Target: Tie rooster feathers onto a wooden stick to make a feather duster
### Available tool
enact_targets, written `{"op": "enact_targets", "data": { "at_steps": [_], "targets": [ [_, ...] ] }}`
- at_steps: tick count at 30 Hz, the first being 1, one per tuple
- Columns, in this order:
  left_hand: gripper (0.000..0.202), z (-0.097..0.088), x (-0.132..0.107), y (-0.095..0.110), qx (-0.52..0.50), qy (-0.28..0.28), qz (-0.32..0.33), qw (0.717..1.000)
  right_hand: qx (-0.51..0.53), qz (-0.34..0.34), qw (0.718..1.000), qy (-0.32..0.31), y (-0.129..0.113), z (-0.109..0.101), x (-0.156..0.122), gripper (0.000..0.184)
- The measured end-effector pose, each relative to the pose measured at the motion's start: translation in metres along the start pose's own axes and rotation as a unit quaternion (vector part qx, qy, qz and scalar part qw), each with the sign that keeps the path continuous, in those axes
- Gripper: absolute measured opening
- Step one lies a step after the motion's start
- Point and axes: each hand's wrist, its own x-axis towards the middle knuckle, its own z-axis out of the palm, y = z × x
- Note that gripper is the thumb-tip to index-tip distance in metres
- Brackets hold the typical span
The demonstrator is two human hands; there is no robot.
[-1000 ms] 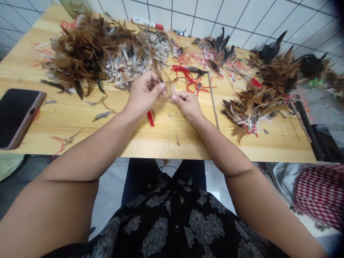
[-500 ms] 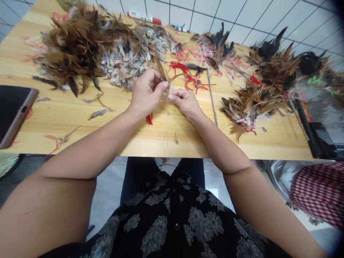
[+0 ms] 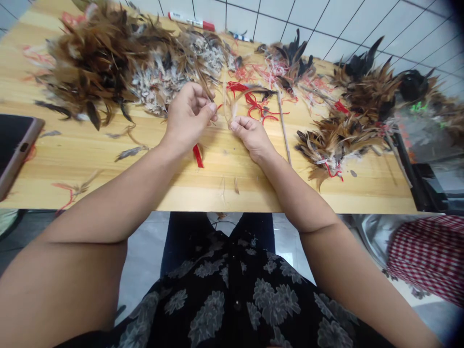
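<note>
My left hand [image 3: 188,118] is closed in a pinch over the wooden table [image 3: 108,169], gripping brown feathers and a red string that hangs down to the red piece [image 3: 197,155] below it. My right hand [image 3: 252,135] is closed too, pinching the base of a thin brown feather [image 3: 232,99] that curves upward. The two hands sit a short gap apart at the table's middle. A large pile of brown and grey feathers [image 3: 119,63] lies just beyond my left hand. Loose red strings [image 3: 255,104] lie beyond my right hand.
A phone [image 3: 14,150] lies at the left table edge. A thin wooden stick [image 3: 284,128] lies right of my right hand. More feather bundles [image 3: 348,130] cover the right side. A red-capped marker [image 3: 190,21] lies at the back. A red checked cloth [image 3: 427,256] is lower right.
My hands have drawn apart: the left moved slightly left and up, and the feather in the right hand now stands free between them. The view shifted a little.
</note>
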Motion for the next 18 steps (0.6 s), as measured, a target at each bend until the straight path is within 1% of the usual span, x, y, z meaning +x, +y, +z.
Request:
{"op": "enact_targets", "data": {
  "at_steps": [3, 5, 7, 9, 12, 15, 18],
  "targets": [
    [0.056, -0.002, -0.003, 0.003, 0.016, -0.04, -0.042, 0.998, 0.002, 0.004, 1.0, 0.015, 0.002, 0.0, 0.002, 0.075],
    [0.049, -0.001, -0.006, 0.007, 0.015, -0.07, -0.071, 0.995, -0.001, 0.005, 1.0, 0.029, 0.006, -0.001, 0.005, 0.07],
    [0.041, 0.003, -0.009, 0.01, 0.022, -0.084, -0.093, 0.992, -0.013, 0.006, 0.999, 0.045, 0.011, -0.001, 0.007, 0.065],
    [0.036, 0.008, -0.011, 0.01, 0.039, -0.085, -0.106, 0.99, -0.028, 0.003, 0.998, 0.057, 0.015, -0.001, 0.009, 0.061],
    [0.034, 0.011, -0.012, 0.007, 0.05, -0.081, -0.106, 0.99, -0.054, -0.008, 0.997, 0.057, 0.018, 0.001, 0.011, 0.058],
    [0.029, 0.01, -0.011, 0.005, 0.057, -0.079, -0.098, 0.99, -0.107, -0.019, 0.993, 0.054, 0.018, 0.002, 0.01, 0.054],
    [0.031, 0.008, -0.011, 0.006, 0.061, -0.076, -0.089, 0.991, -0.166, -0.022, 0.984, 0.058, 0.016, 0.0, 0.008, 0.05]
  ]
}}
